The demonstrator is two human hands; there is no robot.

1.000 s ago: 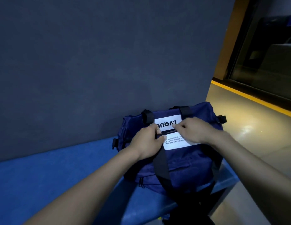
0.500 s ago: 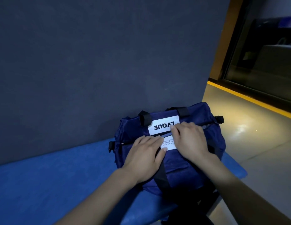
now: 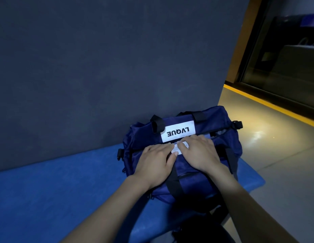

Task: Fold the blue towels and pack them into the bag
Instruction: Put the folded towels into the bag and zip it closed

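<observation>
A navy duffel bag (image 3: 221, 137) with black straps and a white LVQUE label (image 3: 178, 131) lies on the blue bench against the dark wall. My left hand (image 3: 155, 163) lies flat on the bag's top, fingers straight, pressing on it. My right hand (image 3: 200, 153) presses flat beside it, fingertips at the lower edge of the white label. Both hands cover a second small white tag. No towels are in sight; the bag's inside is hidden.
The blue padded bench (image 3: 56, 190) stretches to the left of the bag. A dark wall panel (image 3: 117, 67) rises right behind it. To the right lie a grey floor (image 3: 275, 155) with a yellow line (image 3: 268, 104) and a dark glass door.
One second ago both hands pinched the black strap over the white label. They have let go and now lie flat on the bag's top. The view has shifted slightly.
</observation>
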